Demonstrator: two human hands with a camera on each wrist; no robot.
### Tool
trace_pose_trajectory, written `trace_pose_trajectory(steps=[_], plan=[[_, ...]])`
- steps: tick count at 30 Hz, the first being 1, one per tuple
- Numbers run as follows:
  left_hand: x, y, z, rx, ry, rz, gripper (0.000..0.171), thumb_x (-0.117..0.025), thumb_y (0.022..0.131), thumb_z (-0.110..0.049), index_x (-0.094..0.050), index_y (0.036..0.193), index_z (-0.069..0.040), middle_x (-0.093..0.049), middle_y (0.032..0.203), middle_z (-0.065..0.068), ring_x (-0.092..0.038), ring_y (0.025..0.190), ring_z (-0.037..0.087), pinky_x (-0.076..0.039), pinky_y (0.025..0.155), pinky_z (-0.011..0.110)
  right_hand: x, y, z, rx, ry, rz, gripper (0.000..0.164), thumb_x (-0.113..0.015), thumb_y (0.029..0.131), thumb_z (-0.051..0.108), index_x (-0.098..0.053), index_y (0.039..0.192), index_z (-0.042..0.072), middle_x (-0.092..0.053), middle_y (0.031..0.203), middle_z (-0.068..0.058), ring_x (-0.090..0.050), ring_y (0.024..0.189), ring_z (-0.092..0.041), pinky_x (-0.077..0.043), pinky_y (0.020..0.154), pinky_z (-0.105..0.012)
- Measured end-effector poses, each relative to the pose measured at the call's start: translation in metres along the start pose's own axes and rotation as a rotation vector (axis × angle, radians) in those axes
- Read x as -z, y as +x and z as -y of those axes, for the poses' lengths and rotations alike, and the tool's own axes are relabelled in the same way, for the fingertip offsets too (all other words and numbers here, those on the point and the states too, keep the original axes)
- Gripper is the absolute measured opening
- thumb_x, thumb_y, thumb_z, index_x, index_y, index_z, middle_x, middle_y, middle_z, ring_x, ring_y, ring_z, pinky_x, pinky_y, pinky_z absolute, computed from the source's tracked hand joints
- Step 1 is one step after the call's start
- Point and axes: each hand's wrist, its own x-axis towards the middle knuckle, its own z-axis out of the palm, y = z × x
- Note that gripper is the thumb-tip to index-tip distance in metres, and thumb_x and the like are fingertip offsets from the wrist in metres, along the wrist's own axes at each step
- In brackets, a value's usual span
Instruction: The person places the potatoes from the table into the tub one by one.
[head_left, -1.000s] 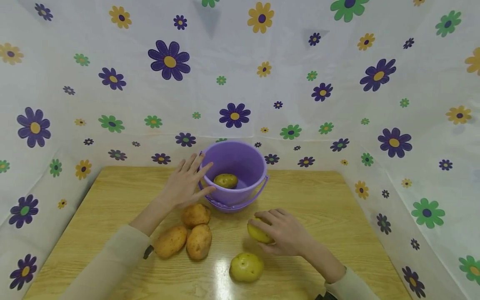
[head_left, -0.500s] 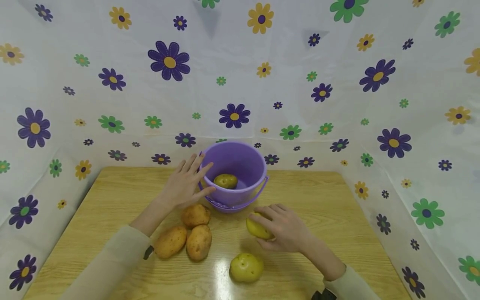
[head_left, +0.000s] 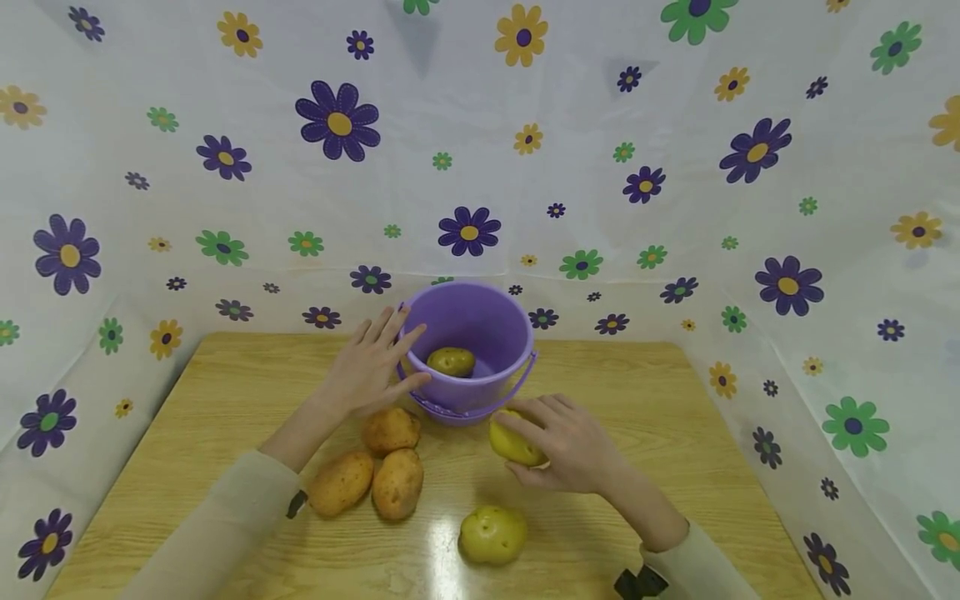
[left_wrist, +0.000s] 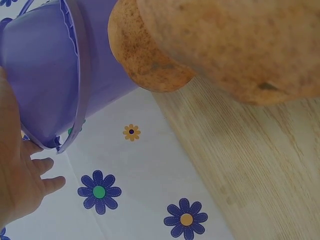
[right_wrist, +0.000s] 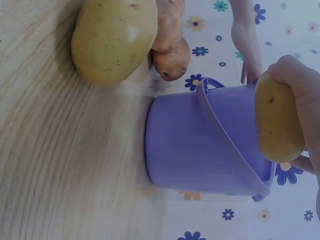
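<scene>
A purple bucket point(head_left: 483, 392) stands at the back middle of the table, its handle hanging down in front. One potato point(head_left: 451, 362) lies inside it. My left hand point(head_left: 365, 367) rests at the bucket's left rim, fingers straight and spread; the left wrist view shows it beside the bucket's wall point(left_wrist: 40, 70). In front and to the right of the bucket, my right hand point(head_left: 566, 442) grips a yellow potato point(head_left: 513, 439) from above. The right wrist view shows that held potato point(right_wrist: 279, 120) between thumb and fingers, with the bucket beyond it.
Another yellow potato point(head_left: 492, 535) lies near the table's front. Three browner potatoes point(head_left: 397, 483) sit clustered below my left forearm. A white cloth with printed flowers point(head_left: 480, 167) encloses the wooden table point(head_left: 615, 375) at the back and sides.
My right hand has moved slightly up and toward the bucket, carrying the yellow potato. The left hand, the bucket and the other potatoes stay where they were.
</scene>
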Motion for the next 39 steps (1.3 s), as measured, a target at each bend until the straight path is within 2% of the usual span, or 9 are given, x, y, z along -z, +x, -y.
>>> trace_pose_trajectory(steps=[10, 16, 22, 24, 27, 29, 33, 34, 39], plan=[[0.000, 0.000, -0.001, -0.007, 0.007, -0.009, 0.083, -0.051, 0.102, -0.066, -0.034, 0.167, -0.018, -0.021, 0.176, 0.020, -0.020, 0.164, 0.043, -0.025, 0.131, 0.064, 0.001, 0.009, -0.006, 0.016, 0.000, -0.077, 0.076, -0.092, 0.065, 0.044, -0.070, 0.131, 0.013, -0.077, 0.118, -0.011, -0.074, 0.091, -0.022, -0.064, 0.076, -0.035], [0.001, 0.000, -0.001, -0.004, 0.005, -0.001, 0.083, -0.053, 0.102, -0.065, -0.034, 0.167, -0.017, -0.020, 0.176, 0.020, -0.020, 0.164, 0.043, -0.025, 0.131, 0.064, 0.003, 0.016, -0.009, 0.020, 0.013, -0.112, 0.071, -0.088, 0.071, 0.045, -0.070, 0.131, 0.012, -0.077, 0.117, -0.012, -0.074, 0.090, -0.023, -0.063, 0.076, -0.035], [0.001, -0.001, -0.002, -0.001, 0.003, 0.002, 0.083, -0.053, 0.102, -0.064, -0.034, 0.166, -0.017, -0.020, 0.177, 0.020, -0.019, 0.164, 0.043, -0.025, 0.131, 0.064, 0.005, 0.023, -0.010, 0.026, 0.020, -0.131, 0.075, -0.091, 0.067, 0.044, -0.070, 0.131, 0.011, -0.076, 0.119, -0.013, -0.073, 0.091, -0.024, -0.064, 0.076, -0.036], [0.001, -0.001, -0.002, -0.002, 0.004, 0.001, 0.083, -0.053, 0.102, -0.064, -0.034, 0.166, -0.017, -0.020, 0.177, 0.020, -0.019, 0.164, 0.043, -0.025, 0.131, 0.064, 0.005, 0.025, -0.011, 0.028, 0.023, -0.137, 0.067, -0.086, 0.075, 0.045, -0.070, 0.130, 0.011, -0.076, 0.119, -0.013, -0.073, 0.091, -0.024, -0.063, 0.076, -0.036], [0.000, -0.001, -0.002, 0.000, 0.011, 0.004, 0.083, -0.053, 0.102, -0.065, -0.033, 0.167, -0.017, -0.019, 0.177, 0.019, -0.019, 0.164, 0.043, -0.025, 0.131, 0.064, 0.005, 0.027, -0.013, 0.027, 0.022, -0.145, 0.055, -0.070, 0.091, 0.050, -0.070, 0.130, 0.011, -0.076, 0.120, -0.013, -0.073, 0.090, -0.024, -0.063, 0.074, -0.035], [-0.001, -0.001, -0.002, 0.001, 0.016, 0.006, 0.083, -0.053, 0.102, -0.065, -0.033, 0.167, -0.017, -0.020, 0.177, 0.019, -0.019, 0.164, 0.043, -0.025, 0.131, 0.064, 0.005, 0.029, -0.014, 0.027, 0.025, -0.149, 0.054, -0.063, 0.096, 0.052, -0.070, 0.130, 0.011, -0.076, 0.120, -0.013, -0.073, 0.091, -0.025, -0.063, 0.075, -0.036], [-0.001, -0.001, -0.001, 0.000, 0.023, 0.004, 0.083, -0.053, 0.102, -0.064, -0.033, 0.167, -0.017, -0.021, 0.176, 0.020, -0.020, 0.164, 0.043, -0.025, 0.131, 0.064, 0.006, 0.032, -0.016, 0.026, 0.027, -0.151, 0.054, -0.066, 0.094, 0.050, -0.069, 0.131, 0.011, -0.075, 0.120, -0.013, -0.074, 0.092, -0.026, -0.065, 0.077, -0.037], [-0.001, -0.001, -0.001, 0.000, 0.023, 0.002, 0.083, -0.053, 0.102, -0.064, -0.033, 0.167, -0.017, -0.021, 0.176, 0.020, -0.020, 0.164, 0.043, -0.025, 0.131, 0.064, 0.006, 0.033, -0.017, 0.025, 0.029, -0.150, 0.056, -0.072, 0.090, 0.049, -0.069, 0.131, 0.011, -0.075, 0.120, -0.013, -0.075, 0.092, -0.027, -0.066, 0.077, -0.038], [-0.002, 0.000, 0.000, -0.004, 0.019, -0.008, 0.083, -0.053, 0.102, -0.064, -0.033, 0.167, -0.017, -0.021, 0.176, 0.020, -0.020, 0.164, 0.043, -0.025, 0.131, 0.064, 0.006, 0.038, -0.023, 0.018, 0.036, -0.148, 0.055, -0.067, 0.095, 0.051, -0.068, 0.133, 0.011, -0.074, 0.122, -0.013, -0.075, 0.093, -0.028, -0.066, 0.076, -0.038]])
